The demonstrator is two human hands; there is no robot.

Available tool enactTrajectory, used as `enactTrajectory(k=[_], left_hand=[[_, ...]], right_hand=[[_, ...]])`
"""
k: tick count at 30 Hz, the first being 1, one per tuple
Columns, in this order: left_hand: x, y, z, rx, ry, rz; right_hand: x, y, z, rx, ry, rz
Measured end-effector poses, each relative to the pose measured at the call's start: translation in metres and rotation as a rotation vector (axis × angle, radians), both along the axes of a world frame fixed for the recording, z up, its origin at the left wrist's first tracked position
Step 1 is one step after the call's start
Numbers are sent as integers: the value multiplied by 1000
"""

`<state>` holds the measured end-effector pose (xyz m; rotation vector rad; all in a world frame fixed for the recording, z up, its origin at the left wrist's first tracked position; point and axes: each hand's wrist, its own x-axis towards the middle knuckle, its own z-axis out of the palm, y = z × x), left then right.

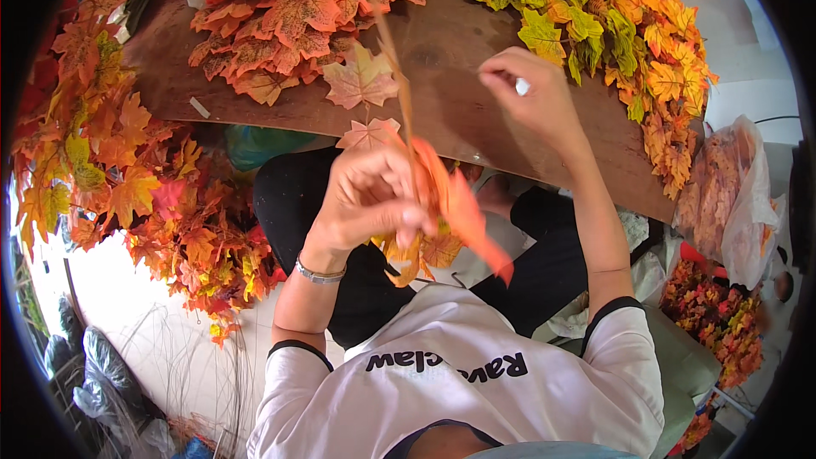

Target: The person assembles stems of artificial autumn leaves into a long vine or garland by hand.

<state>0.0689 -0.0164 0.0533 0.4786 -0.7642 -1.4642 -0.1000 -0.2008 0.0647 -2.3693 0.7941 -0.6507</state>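
Observation:
My left hand (pixel 374 195) is closed round a brownish stem (pixel 393 59) of artificial maple leaves, held over my lap. Blurred orange leaves (pixel 469 214) hang beside its fingers, and paler peach leaves (pixel 361 76) show just beyond it. My right hand (pixel 531 98) is raised over the brown board, apart from the stem, with its fingers curled into a loose fist. A small white piece (pixel 522 86) shows at those fingers; whether it is held or wrapped on a finger I cannot tell.
The brown board (pixel 476 132) lies across in front of me. On it rest a pile of orange leaves (pixel 293 13) and yellow-green leaves (pixel 544 34). Leaf garlands (pixel 127 187) hang at left. Plastic bags of leaves (pixel 731 187) stand at right; thin wires (pixel 204 357) lie at lower left.

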Motion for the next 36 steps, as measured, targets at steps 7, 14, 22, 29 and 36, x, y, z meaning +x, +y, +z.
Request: enactTrajectory(k=[7,14,22,29,36], left_hand=[[-14,1,5,6,-180,-367],[-15,-1,3,-83,-144,-423],[-9,-5,-4,83,57,64],[-23,-16,-7,231,-189,270],[-35,-16,-4,144,-155,218]], right_hand=[[52,31,-20,-69,-114,287],[88,45,-33,-420,-37,532],[56,14,-20,-337,-132,136],[-39,62,42,1311,-1375,251],[2,92,-13,1450,-1044,-47]])
